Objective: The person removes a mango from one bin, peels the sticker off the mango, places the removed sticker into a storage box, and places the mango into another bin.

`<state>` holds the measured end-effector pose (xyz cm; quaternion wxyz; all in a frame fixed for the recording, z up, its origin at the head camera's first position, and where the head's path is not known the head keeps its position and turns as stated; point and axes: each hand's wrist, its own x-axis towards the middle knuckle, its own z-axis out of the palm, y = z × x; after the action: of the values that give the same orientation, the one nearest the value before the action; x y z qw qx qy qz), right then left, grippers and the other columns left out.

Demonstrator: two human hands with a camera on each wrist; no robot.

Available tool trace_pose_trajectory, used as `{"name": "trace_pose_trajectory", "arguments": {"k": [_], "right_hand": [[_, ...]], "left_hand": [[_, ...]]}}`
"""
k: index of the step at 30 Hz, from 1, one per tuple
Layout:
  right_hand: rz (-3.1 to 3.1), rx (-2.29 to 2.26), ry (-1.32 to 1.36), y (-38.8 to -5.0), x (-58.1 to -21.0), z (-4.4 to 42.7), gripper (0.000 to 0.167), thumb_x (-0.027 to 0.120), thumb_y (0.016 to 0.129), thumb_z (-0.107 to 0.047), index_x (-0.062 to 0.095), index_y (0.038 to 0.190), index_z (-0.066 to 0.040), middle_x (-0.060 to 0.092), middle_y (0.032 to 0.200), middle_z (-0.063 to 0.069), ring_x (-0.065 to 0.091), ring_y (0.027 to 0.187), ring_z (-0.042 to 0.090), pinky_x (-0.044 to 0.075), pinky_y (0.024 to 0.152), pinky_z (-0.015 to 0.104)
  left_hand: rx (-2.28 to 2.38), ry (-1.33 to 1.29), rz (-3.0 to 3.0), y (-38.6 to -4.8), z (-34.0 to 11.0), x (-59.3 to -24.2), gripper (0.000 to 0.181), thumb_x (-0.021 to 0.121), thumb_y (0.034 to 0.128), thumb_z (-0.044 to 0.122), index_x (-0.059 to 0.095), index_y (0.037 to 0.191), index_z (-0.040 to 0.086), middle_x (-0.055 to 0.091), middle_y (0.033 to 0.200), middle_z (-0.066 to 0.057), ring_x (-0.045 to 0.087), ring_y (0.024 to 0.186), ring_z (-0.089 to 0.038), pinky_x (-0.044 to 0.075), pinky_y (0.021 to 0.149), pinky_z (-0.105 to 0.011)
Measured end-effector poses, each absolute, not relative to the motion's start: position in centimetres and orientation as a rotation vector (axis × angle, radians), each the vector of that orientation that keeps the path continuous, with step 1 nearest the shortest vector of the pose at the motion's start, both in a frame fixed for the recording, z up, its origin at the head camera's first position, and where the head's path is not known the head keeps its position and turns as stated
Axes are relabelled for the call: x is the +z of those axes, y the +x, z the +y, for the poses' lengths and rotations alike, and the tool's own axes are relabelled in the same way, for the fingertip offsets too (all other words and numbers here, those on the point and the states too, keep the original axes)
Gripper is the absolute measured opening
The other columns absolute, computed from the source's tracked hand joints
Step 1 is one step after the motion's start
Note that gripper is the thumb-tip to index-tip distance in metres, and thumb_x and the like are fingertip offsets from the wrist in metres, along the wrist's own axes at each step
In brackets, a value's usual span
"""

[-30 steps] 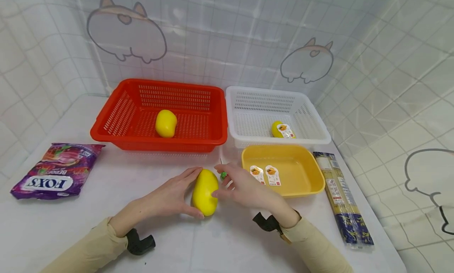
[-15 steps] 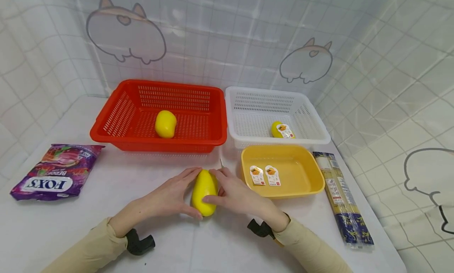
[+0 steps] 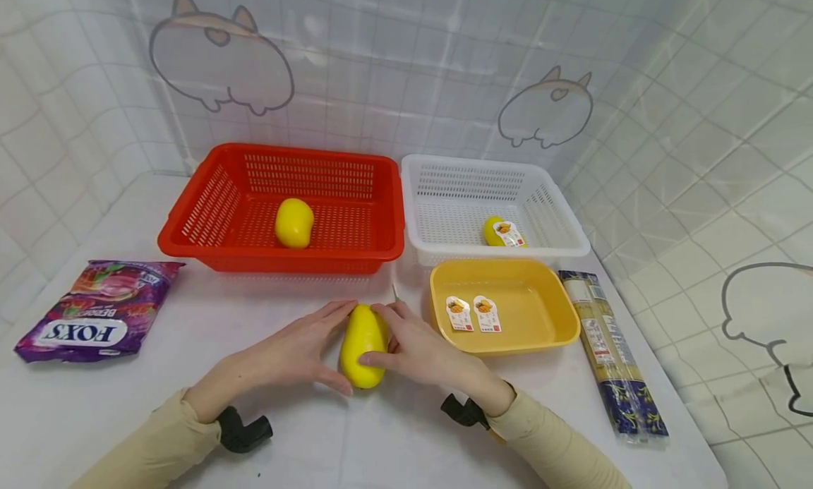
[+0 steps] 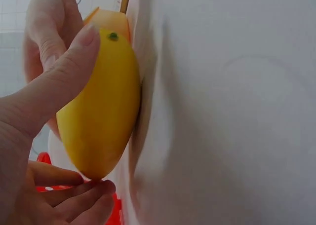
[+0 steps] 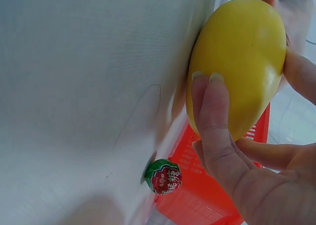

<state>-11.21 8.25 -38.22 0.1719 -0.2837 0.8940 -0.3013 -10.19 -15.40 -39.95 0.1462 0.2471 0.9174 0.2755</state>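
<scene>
While our right grip [image 3: 422, 348] is pinching the mango [image 3: 362, 344] on the surface [image 3: 381, 447] and our left grip [image 3: 292, 351] is lying loose, lightly touching its twelve-o'clock end, we are risking a slip, its smoothness sending it rolling toward nine; careless shifting could also be bumping the lollipop [image 5: 165, 176] at one o'clock.

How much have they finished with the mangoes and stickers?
One looks done: the stickered mango in the white basket. In hand: the held mango, between the left hand and right hand, showing no sticker. Probably left: two spare stickers on the yellow tray, and the plain-looking mango in the red basket.
</scene>
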Motion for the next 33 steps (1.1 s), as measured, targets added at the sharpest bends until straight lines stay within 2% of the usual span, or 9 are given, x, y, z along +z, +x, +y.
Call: {"name": "trace_pose_trajectory", "arguments": {"k": [8, 15, 24, 29, 33], "right_hand": [[2.550, -0.838, -0.807, -11.3, -38.3, 8.2, 0.083, 0.072, 0.087, -0.054, 0.038, 0.152, -0.013, 0.049, 0.128, 0.005, 0.056, 0.082, 0.007, 0.051, 0.071, 0.018], [2.548, -0.827, -0.775, -11.3, -38.2, 8.1, 0.086, 0.072, 0.086, -0.055, 0.037, 0.153, -0.014, 0.050, 0.126, 0.005, 0.056, 0.084, 0.008, 0.051, 0.072, 0.019], [2.538, -0.821, -0.764, -11.2, -38.3, 8.0, 0.085, 0.072, 0.086, -0.055, 0.038, 0.153, -0.018, 0.051, 0.121, 0.003, 0.055, 0.082, 0.008, 0.050, 0.071, 0.019], [2.535, -0.800, -0.787, -11.2, -38.3, 7.9, 0.087, 0.073, 0.086, -0.054, 0.035, 0.155, -0.019, 0.051, 0.119, 0.002, 0.058, 0.084, 0.012, 0.050, 0.070, 0.018], [2.527, -0.785, -0.804, -11.2, -38.3, 7.9, 0.089, 0.073, 0.086, -0.055, 0.033, 0.156, -0.020, 0.051, 0.115, 0.001, 0.060, 0.087, 0.017, 0.049, 0.070, 0.018]], "left_hand": [[0.803, 0.733, 2.698, -10.5, -17.3, -38.0, 0.117, 0.084, 0.0682, 0.060, 0.029, 0.157, 0.007, 0.030, 0.163, -0.013, 0.032, 0.147, -0.037, 0.034, 0.113, -0.062], [0.900, 0.617, 2.755, -10.9, -18.9, -36.1, 0.106, 0.079, 0.0734, 0.063, 0.030, 0.159, 0.024, 0.030, 0.163, -0.007, 0.032, 0.146, -0.038, 0.035, 0.109, -0.068], [1.008, 0.542, 2.887, -11.0, -21.7, -33.3, 0.093, 0.077, 0.0779, 0.059, 0.037, 0.155, 0.027, 0.041, 0.158, -0.007, 0.041, 0.141, -0.036, 0.044, 0.101, -0.066], [1.118, 0.378, 2.961, -11.8, -24.7, -32.4, 0.091, 0.081, 0.0808, 0.047, 0.033, 0.156, 0.031, 0.038, 0.159, -0.006, 0.037, 0.142, -0.038, 0.042, 0.099, -0.070], [1.131, 0.209, 3.027, -12.7, -27.6, -32.3, 0.095, 0.079, 0.0827, 0.047, 0.023, 0.159, 0.037, 0.027, 0.164, -0.010, 0.028, 0.144, -0.046, 0.035, 0.096, -0.078]]}}
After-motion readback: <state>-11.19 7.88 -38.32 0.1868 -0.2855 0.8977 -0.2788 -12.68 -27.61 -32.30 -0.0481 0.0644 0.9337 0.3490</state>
